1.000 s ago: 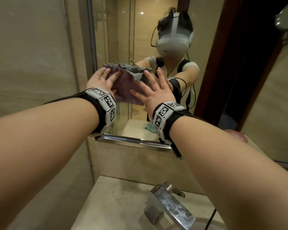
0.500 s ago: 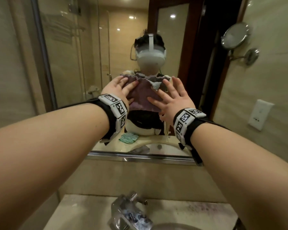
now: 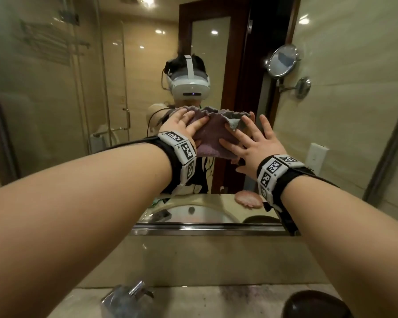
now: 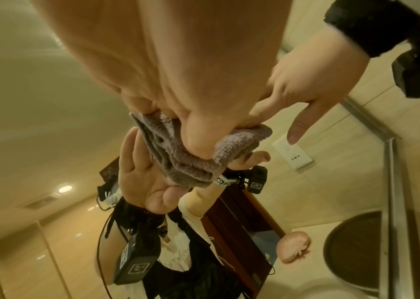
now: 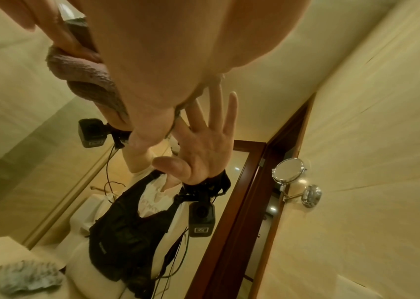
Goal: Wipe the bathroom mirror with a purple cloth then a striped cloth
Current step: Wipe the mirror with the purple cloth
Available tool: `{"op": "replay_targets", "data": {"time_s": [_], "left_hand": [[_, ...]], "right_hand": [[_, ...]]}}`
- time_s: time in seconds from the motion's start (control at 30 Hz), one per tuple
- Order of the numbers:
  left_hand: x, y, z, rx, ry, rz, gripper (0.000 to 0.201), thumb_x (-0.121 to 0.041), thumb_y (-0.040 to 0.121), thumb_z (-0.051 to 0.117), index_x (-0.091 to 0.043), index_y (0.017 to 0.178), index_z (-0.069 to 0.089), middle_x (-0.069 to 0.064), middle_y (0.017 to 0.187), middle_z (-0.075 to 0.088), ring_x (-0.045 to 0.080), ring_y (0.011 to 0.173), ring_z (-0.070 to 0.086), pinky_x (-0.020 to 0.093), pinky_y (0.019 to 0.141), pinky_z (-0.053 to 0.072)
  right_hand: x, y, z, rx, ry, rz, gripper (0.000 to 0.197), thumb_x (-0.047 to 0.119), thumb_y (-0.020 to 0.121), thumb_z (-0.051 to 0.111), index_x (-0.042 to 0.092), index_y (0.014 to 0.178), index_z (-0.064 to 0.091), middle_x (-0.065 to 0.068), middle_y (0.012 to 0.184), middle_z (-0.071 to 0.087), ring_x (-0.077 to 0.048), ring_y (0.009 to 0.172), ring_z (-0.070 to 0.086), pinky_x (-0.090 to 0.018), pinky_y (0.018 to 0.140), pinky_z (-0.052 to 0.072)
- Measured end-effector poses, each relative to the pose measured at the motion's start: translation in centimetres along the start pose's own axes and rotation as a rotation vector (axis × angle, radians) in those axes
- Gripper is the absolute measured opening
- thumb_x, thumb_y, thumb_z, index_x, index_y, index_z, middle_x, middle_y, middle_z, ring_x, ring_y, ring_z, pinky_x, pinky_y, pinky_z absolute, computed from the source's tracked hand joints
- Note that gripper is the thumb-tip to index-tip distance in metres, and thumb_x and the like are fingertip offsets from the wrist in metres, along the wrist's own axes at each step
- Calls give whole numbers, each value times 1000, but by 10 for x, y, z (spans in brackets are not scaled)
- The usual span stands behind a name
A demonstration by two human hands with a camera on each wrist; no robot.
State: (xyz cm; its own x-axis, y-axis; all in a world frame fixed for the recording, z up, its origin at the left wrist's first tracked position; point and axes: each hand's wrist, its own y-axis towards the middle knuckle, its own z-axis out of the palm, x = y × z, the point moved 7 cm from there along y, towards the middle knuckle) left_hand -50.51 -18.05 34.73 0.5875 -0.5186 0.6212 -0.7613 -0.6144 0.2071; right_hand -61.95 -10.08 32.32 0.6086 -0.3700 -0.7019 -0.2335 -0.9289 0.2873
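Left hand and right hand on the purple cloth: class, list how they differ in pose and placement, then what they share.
The left hand keeps its fingers close together; the right hand splays them wide. The left hand's fingers lie wholly on the purple cloth; the right hand's outer fingers reach past its edge. Both press the cloth flat against the mirror with straight fingers.

Crumpled purple cloth (image 3: 213, 136) lies pressed flat against the bathroom mirror (image 3: 55, 88).
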Motion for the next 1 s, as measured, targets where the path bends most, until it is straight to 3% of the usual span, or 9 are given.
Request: {"op": "replay_targets", "data": {"time_s": [0.17,0.33,0.5,0.77,1.0], "left_hand": [[0,3,-5,-29,-101,-55,61,-43,100,15,-20,148,-15,10,157,-5,19,144,-7,30,113,-11],[-4,-6,-8,1,-9,-52,61,-38,100,15,-17,147,-18,5,157,-11,20,144,-11,33,113,-14],[8,-12,-2,70,108,-43,61,-40,99,16,-15,149,-10,4,155,-18,26,143,-13,36,113,-12],[65,-25,32,115,70,-125,67,-45,98,19,-13,149,-10,5,155,-17,25,143,-13,34,114,-8],[142,-49,80,146,43,-171,68,-53,96,25,-24,150,-4,3,155,-19,24,143,-12,34,115,-7]], "right_hand": [[-3,-1,3,-12,-24,-23,77,56,92,35,41,141,-23,1,151,-29,-37,137,-27,-56,100,-24],[0,0,-4,-38,-48,-29,76,59,92,32,38,142,-21,0,150,-31,-38,136,-27,-56,99,-25],[16,8,-26,-73,-24,-56,73,58,92,33,39,144,-15,0,152,-29,-37,137,-26,-55,97,-26],[58,36,-76,-154,2,-95,70,59,91,30,40,144,-12,0,153,-26,-38,138,-23,-52,100,-25],[114,71,-127,-203,7,-129,74,59,91,34,38,145,-11,-2,154,-21,-40,137,-22,-55,107,-19]]}}
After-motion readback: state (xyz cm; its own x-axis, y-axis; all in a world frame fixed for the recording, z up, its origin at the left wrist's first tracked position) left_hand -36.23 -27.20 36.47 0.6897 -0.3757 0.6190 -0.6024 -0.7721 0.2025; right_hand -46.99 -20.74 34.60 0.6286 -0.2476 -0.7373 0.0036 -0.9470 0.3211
